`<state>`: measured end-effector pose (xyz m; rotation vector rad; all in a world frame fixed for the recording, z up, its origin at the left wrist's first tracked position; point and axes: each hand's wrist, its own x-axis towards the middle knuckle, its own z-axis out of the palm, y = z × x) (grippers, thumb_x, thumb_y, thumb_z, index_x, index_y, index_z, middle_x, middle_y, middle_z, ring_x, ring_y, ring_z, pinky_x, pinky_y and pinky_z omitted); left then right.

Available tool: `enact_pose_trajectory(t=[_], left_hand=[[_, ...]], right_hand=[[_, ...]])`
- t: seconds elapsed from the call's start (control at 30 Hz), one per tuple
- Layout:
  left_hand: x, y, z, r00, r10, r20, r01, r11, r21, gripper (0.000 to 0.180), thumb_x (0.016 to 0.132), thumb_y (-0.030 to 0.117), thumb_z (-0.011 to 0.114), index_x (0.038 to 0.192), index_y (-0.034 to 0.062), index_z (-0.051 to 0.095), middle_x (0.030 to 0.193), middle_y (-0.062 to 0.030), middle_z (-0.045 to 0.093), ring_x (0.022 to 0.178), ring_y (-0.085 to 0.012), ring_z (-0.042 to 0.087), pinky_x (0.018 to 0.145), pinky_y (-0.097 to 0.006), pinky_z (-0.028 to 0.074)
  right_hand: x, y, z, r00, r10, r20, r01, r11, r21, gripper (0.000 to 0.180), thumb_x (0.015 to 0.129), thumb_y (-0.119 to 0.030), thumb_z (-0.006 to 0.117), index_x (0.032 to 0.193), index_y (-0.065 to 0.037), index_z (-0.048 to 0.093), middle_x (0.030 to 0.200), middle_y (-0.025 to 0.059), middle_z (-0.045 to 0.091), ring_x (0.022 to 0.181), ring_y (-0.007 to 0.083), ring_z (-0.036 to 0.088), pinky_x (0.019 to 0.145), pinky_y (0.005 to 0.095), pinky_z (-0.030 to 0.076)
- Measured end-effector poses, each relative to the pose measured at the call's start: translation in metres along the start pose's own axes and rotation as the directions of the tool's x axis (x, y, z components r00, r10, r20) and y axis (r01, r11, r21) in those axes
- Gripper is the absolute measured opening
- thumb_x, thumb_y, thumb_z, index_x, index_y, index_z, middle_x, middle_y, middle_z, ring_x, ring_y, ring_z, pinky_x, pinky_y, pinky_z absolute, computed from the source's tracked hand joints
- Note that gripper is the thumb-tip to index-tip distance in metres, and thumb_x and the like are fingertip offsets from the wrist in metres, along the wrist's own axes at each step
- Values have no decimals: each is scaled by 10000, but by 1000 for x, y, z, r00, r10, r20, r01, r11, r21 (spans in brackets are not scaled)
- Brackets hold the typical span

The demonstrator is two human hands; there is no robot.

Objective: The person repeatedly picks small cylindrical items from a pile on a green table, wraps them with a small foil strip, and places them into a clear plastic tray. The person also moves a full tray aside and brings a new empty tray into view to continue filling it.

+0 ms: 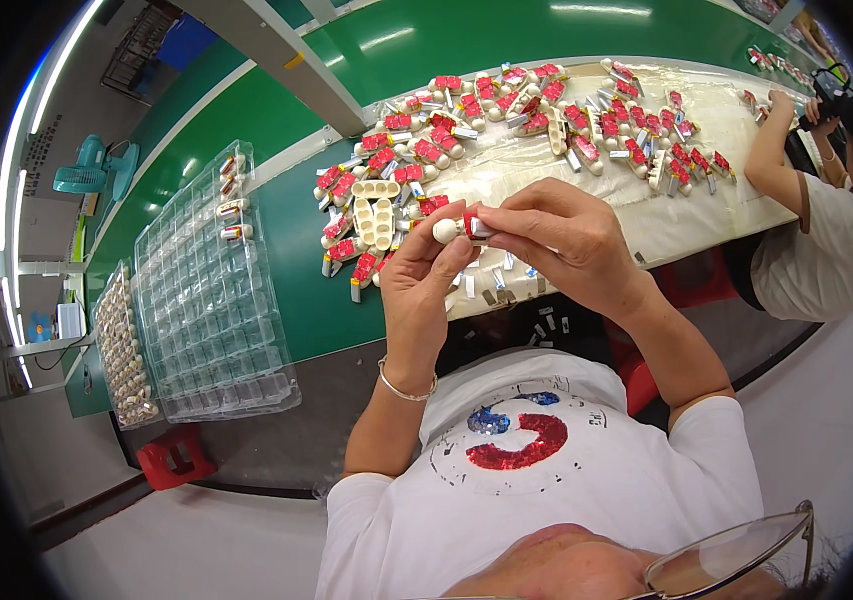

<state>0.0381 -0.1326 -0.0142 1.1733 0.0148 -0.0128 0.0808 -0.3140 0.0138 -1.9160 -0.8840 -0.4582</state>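
Above the table's front edge, a small piece with a round white end [444,231] and a red wrapped middle is between my two hands. My left hand [418,290] has its fingers and thumb closed around the white end. From the other side my right hand [578,250] pinches the red part, where a short white strip shows. Its fingertips partly cover the piece. A heap of similar red-and-white pieces [431,152] with silvery tabs lies just beyond my hands. Cream holders with oval hollows [374,222] rest among them, near my left hand.
On the left stands a clear compartment tray [208,325] with several pieces at its far end. A fuller tray [124,350] lies beside it. A metal post [291,65] rises behind the heap. Another person [816,230] works at the right; a red stool [174,457] stands lower left.
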Motion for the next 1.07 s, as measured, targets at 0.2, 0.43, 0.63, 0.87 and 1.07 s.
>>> enact_pose_trajectory(t=[0.2,0.43,0.63,0.87,1.07], left_hand=[[-3,4,0,998,57,17,-58,996,70,368,925,45,624,1277,-46,566,1189,-153,647,1022,-183,666,908,-308,556],[-6,9,0,997,69,17,-71,989,128,355,917,49,641,1256,-44,591,1162,-150,668,1012,-167,667,867,-275,552],[-8,16,5,997,51,51,-57,991,120,400,901,-16,643,1289,-58,555,1198,-157,649,1044,-152,642,920,-268,522],[-5,1,11,980,178,-94,-170,982,85,222,853,-38,681,1066,-24,619,1060,-144,683,930,-139,674,837,-252,556],[-7,8,8,970,209,-127,-210,978,-1,275,863,-38,656,1131,-23,597,1079,-130,669,917,-186,684,789,-283,584]], right_hand=[[-2,-6,0,1000,-29,1,29,997,-66,252,784,-78,751,1033,-75,716,837,51,666,737,197,645,592,303,521],[-3,-10,0,997,-76,1,76,987,-139,291,762,-57,749,1049,-77,709,835,43,652,738,190,630,588,300,519],[-11,-17,4,999,-33,-17,28,976,-216,315,740,-36,741,1049,-82,706,833,29,632,740,181,609,590,291,512],[-5,-20,11,999,0,-39,-8,975,-223,296,755,-54,739,1048,-92,718,885,37,621,823,187,594,611,288,511],[-12,-14,9,951,309,14,-290,875,388,415,788,-54,773,1187,-136,697,1127,57,588,944,222,607,824,260,533]])
